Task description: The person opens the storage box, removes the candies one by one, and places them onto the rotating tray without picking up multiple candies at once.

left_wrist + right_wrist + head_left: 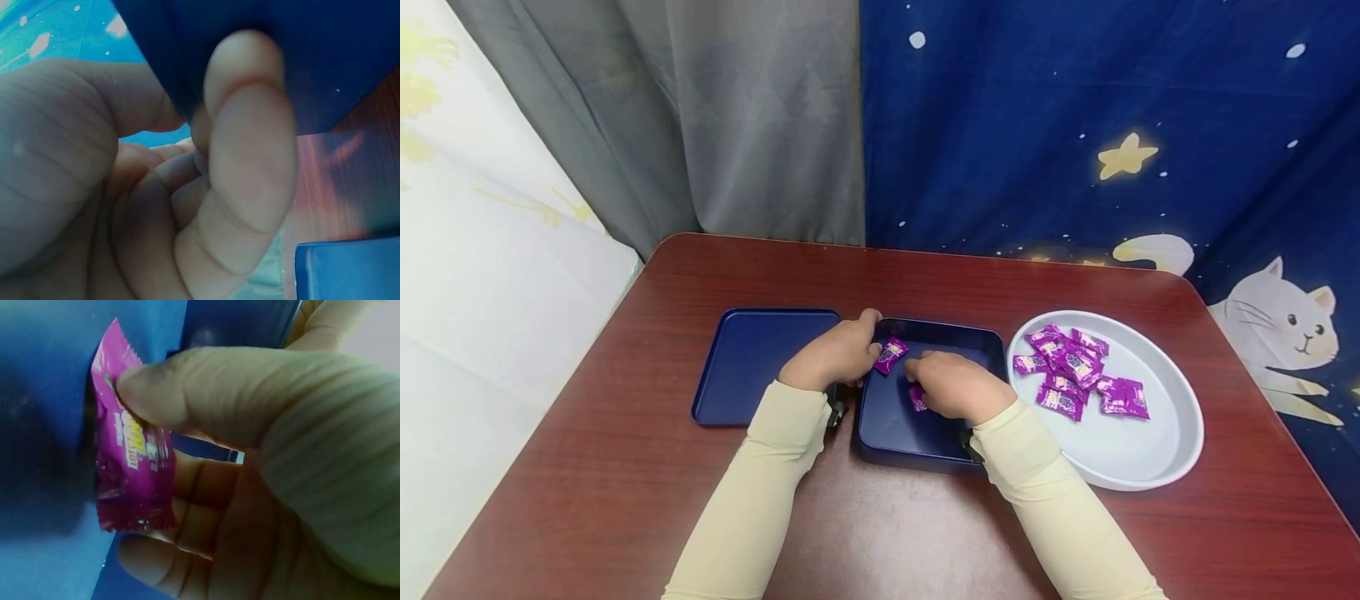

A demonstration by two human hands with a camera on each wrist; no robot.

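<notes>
A dark blue rectangular box (895, 425) stands open-topped at the middle of the table. My left hand (837, 354) grips its left wall, thumb over the rim and fingers along the outside; the left wrist view shows the fingers curled against the box wall (325, 56). Inside, near the back left corner, lies a purple wrapped candy (891, 356). My right hand (955, 383) reaches into the box and pinches another purple candy (134, 456) between thumb and fingers, close over the box floor. That candy is partly hidden by the hand in the head view.
To the right, a round white tray (1172, 425) bears several purple candies (1075, 362) and stands right beside the box. A flat blue lid (760, 358) lies on the table left of the box. Curtains (767, 125) hang behind the table's far edge.
</notes>
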